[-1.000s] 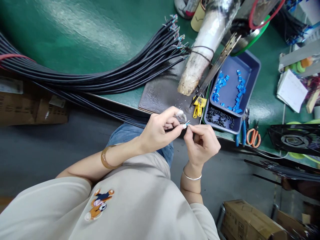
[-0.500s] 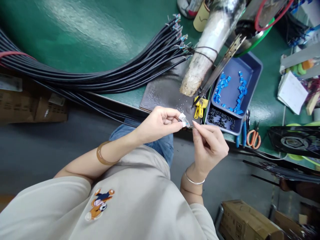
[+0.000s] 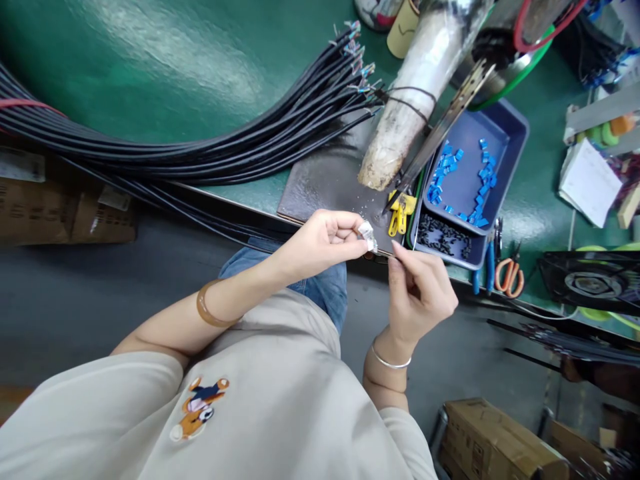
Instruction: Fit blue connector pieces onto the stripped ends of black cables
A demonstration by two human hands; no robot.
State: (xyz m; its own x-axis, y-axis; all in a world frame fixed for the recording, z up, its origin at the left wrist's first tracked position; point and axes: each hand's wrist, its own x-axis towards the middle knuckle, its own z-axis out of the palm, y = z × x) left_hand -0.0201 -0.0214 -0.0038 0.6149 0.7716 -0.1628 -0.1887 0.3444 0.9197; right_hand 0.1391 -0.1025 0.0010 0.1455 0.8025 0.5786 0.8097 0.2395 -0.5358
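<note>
My left hand (image 3: 330,243) is closed in a pinch, with white wrapping at the thumb and index fingertips. Between those tips sits a small whitish, partly clear piece (image 3: 371,243), whose exact kind is too small to tell. My right hand (image 3: 417,283) pinches thumb and index finger together just right of it; a thin strand (image 3: 383,253) seems to run between the two hands. Black cables (image 3: 210,217) pass behind my left forearm along the table edge. Yellow cutters (image 3: 399,220) lie just beyond my fingers on a dark mat (image 3: 320,183).
A thick bundle of black cables (image 3: 200,157) with frayed coloured wire ends lies across the green table (image 3: 175,60). A wrapped white tube (image 3: 400,127) hangs above the mat. Trays (image 3: 507,167) hold blue and black bits. Orange-handled scissors (image 3: 509,277) and blue-handled pliers (image 3: 489,267) lie right.
My right hand has shifted slightly right, so the gap between the fingertips is wider. My left hand has barely moved, still pinching the whitish piece.
</note>
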